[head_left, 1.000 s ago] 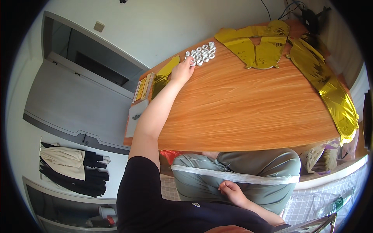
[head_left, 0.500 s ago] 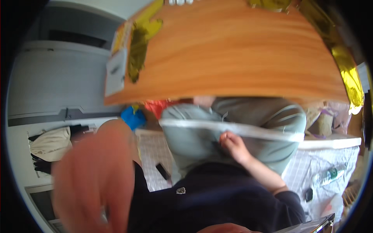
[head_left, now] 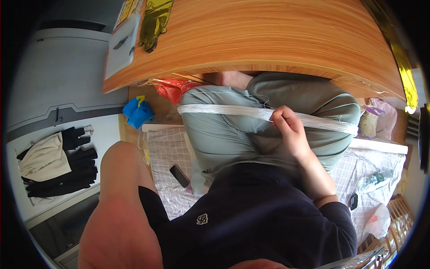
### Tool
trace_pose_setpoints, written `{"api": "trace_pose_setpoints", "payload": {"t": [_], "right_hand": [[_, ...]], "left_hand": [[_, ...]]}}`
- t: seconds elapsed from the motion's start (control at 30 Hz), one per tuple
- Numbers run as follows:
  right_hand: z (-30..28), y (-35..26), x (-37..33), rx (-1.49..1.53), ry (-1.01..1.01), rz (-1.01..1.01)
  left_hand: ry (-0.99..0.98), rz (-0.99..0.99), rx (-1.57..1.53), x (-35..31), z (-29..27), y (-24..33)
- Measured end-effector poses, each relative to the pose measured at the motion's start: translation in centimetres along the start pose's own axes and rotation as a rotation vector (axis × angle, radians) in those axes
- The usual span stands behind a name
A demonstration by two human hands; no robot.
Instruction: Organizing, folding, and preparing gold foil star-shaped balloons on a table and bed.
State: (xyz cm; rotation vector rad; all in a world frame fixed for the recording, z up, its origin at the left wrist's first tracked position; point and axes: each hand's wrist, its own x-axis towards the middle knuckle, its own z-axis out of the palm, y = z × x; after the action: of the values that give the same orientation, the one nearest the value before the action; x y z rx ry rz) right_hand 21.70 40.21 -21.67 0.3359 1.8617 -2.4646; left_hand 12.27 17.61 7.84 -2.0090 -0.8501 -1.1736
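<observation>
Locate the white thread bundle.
Head view, centre: the white thread bundle spans knee to knee across the grey-green trousers, just below the table in the picture, with the right hand overlapping it near its middle.

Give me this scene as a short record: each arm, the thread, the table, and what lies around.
Right hand: fingers curled together, at the white thread hank; grip or mere touch unclear
Left arm: bent up close to the camera; its hand cannot be made out
Thread: stretched across both knees, over grey-green trousers
Wood-grain table: one gold foil piece at left, another at the right edge
Checked sheet: black smartphone on the person's left, clear plastic bottle on the right
</observation>
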Motion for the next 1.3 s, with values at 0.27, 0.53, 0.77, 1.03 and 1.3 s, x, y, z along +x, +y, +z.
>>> {"api": "trace_pose_setpoints", "payload": {"t": [0.27,0.53,0.77,1.03,1.3], "right_hand": [[1.5,-4.3,2.3,-0.543,-0.015,-0.051],[2.0,-0.2,7.9,-1.194,0.113,-0.008],[1.9,1.2,11.9,-1.484,-0.091,0.308],[1.8,4.8,14.0,-1.332,-0.154,0.277],[3.4,-1.0,12.1,-0.864,-0.110,-0.051]], "left_hand": [[-0.074,-0.016,0.128,0.6,-2.2,2.6],[-0.083,0.052,0.182,0.0,-3.0,3.8],[-0.655,-0.021,0.416,-1.1,-6.2,5.8],[-0.576,0.097,0.564,-1.9,-4.5,2.7],[-0.625,-0.580,0.459,-4.5,-0.7,1.4]]}}
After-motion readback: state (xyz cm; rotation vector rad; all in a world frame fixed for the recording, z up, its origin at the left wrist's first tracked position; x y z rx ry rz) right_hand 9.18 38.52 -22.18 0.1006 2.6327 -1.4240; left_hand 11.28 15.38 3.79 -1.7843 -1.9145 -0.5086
